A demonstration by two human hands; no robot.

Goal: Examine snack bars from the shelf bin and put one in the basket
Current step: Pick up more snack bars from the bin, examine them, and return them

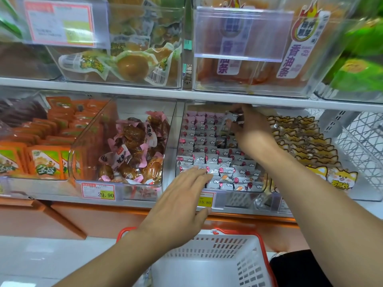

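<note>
A clear shelf bin (179,154) on the lower shelf holds several small snack bars (209,160) in grey, white and pink wrappers. My right hand (251,131) is deep in the bin near its back and pinches one grey-wrapped snack bar (228,123), lifted above the rows. My left hand (182,199) reaches toward the bin's front with straight fingers; its fingertips touch the front packets. A white basket (244,266) with a red rim sits low in the view below the shelf, and the part of its inside that shows holds nothing.
Left of the bin stands a bin of brown pink-wrapped snacks (134,154), then orange packets (45,146). Right of it lie fox-printed packets (304,141). The upper shelf edge (186,94) hangs just above my right hand. Price tags (205,200) line the shelf front.
</note>
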